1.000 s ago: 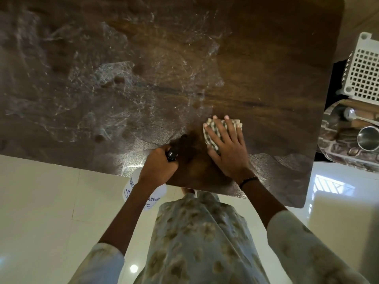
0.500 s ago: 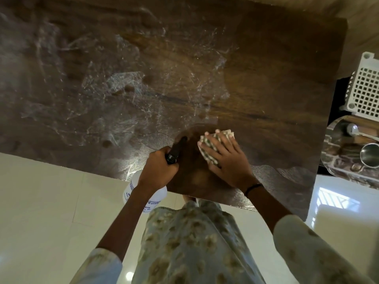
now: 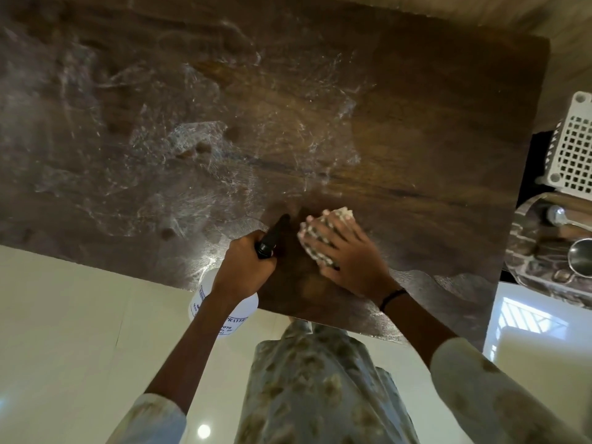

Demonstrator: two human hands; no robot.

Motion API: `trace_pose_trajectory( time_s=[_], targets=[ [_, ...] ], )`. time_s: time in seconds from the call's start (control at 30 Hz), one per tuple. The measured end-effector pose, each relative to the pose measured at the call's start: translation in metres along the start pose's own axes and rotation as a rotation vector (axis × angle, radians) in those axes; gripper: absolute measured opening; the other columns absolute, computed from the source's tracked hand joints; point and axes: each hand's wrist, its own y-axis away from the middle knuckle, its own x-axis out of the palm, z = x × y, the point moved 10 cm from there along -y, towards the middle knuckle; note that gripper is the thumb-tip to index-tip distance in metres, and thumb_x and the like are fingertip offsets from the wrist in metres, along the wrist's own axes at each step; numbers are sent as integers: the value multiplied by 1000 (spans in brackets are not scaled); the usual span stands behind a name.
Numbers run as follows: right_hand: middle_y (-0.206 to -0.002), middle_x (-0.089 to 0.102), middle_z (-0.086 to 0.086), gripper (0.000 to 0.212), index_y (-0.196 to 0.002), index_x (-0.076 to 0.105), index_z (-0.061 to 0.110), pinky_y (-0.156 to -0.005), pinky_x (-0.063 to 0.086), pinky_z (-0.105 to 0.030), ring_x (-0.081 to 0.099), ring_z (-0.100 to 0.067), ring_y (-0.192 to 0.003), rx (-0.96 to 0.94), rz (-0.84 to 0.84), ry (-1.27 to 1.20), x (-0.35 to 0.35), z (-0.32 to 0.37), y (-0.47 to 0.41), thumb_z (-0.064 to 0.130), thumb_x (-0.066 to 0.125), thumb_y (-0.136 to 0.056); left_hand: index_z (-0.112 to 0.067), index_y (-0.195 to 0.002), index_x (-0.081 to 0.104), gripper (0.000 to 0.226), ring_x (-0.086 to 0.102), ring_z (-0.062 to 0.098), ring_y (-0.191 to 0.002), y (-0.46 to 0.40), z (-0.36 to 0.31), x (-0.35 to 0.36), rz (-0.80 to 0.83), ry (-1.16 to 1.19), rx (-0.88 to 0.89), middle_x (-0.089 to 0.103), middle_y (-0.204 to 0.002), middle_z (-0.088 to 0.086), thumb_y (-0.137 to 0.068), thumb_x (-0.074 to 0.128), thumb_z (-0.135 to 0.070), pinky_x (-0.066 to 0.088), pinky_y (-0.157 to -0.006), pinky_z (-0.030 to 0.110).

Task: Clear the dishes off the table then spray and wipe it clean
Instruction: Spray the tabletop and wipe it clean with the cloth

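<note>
I am looking down from the head camera at the dark wooden table (image 3: 432, 100), whose top is covered with a wrinkled, glaring clear plastic film (image 3: 192, 139). My right hand (image 3: 346, 254) is lying flat on the checked cloth (image 3: 323, 248), fingers straight and spread, pressing it onto the table near the front edge — the cloth is bunched under the palm, with its far end showing past the fingertips. A dark band (image 3: 393, 298) is sitting on that wrist.

My left hand (image 3: 246, 267) is gripping the spray bottle (image 3: 224, 307), fingers curled round its neck. The black nozzle (image 3: 272, 237) is pointing over the table towards the cloth, just beside the right hand, while the white labelled body is hanging past the table's front edge, over the pale tiled floor (image 3: 64, 331).

Off to the right, beyond the table's side, 1 white perforated basket (image 3: 573, 145) is standing above a patterned tray (image 3: 538, 270) — it is holding a spoon (image 3: 559, 216) and a steel cup (image 3: 581, 256). My patterned garment (image 3: 314, 386) is filling the bottom centre.
</note>
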Motion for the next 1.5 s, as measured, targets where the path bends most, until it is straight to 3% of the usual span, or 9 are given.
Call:
trace_pose_trajectory(
  time_s=[0.2, 0.3, 0.4, 0.5, 0.6, 0.7, 1.1, 1.33, 1.5],
  targets=[
    [-162, 20, -1, 60, -153, 29, 30, -123, 2, -46, 7, -29, -151, 318, -86, -85, -14, -36, -56, 39, 46, -96, -5, -89, 66, 11, 62, 30, -73, -9, -10, -1, -23, -11, 16, 68, -81, 16, -79, 62, -4, 46, -65, 35],
    [-162, 23, -3, 56, -152, 30, 28, -122, -5, -47, 7, -31, -151, 259, -70, -113, -3, -1, -78, 40, 44, -99, -4, -86, 65, 9, 61, 30, -71, -14, -19, -2, -25, -27, 29, 68, -76, 14, -78, 62, -2, 47, -66, 36],
    [-151, 44, -8, 50, -142, 48, 24, -122, 9, -52, 24, -35, -147, 54, -41, -109, 5, 30, -59, 39, 52, -95, -13, -77, 60, 12, 55, 22, -62, -17, -31, 0, 4, -25, 52, 61, -65, 4, -80, 61, -2, 39, -56, 25],
    [-156, 35, -5, 58, -146, 41, 27, -120, 18, -50, 23, -31, -148, -34, -2, -37, 4, 14, -20, 40, 51, -91, -9, -81, 64, 5, 58, 26, -64, -23, -38, 4, 21, -24, 42, 65, -70, 11, -80, 62, -4, 40, -57, 29],
    [-161, 26, -3, 64, -151, 33, 29, -121, 14, -48, 16, -29, -150, 120, 3, 33, -5, -41, 1, 44, 46, -91, -4, -90, 67, 12, 63, 35, -73, -32, -48, 13, 31, -21, 19, 68, -81, 21, -79, 61, -6, 50, -65, 44],
    [-161, 23, -3, 63, -153, 29, 29, -122, 9, -46, 16, -29, -150, 258, -28, 33, -13, -74, 3, 42, 45, -93, -3, -92, 68, 14, 63, 35, -73, -41, -60, 23, 49, -25, 19, 68, -83, 22, -80, 60, -8, 48, -62, 40],
    [-161, 24, -1, 59, -153, 30, 29, -122, 11, -46, 16, -28, -150, 235, -65, 8, -16, -77, 2, 42, 41, -95, -10, -87, 67, 9, 64, 31, -76, -62, -66, 17, 2, -10, -1, 69, -83, 17, -80, 61, -8, 52, -73, 42],
    [-162, 22, -2, 61, -154, 26, 30, -121, 14, -49, 12, -28, -151, 316, -49, 3, -27, -127, -18, 44, 39, -96, -6, -86, 66, 7, 58, 27, -66, -66, -58, 6, 19, -23, -33, 65, -78, 19, -82, 60, -6, 44, -64, 34],
    [-163, 19, -2, 61, -154, 24, 31, -120, 14, -54, 8, -30, -151, 412, -73, -55, -33, -124, -85, 45, 38, -96, -13, -90, 67, 12, 63, 28, -83, -72, -60, 0, 15, 34, 1, 69, -89, 15, -83, 62, -5, 49, -76, 34]
  ],
)
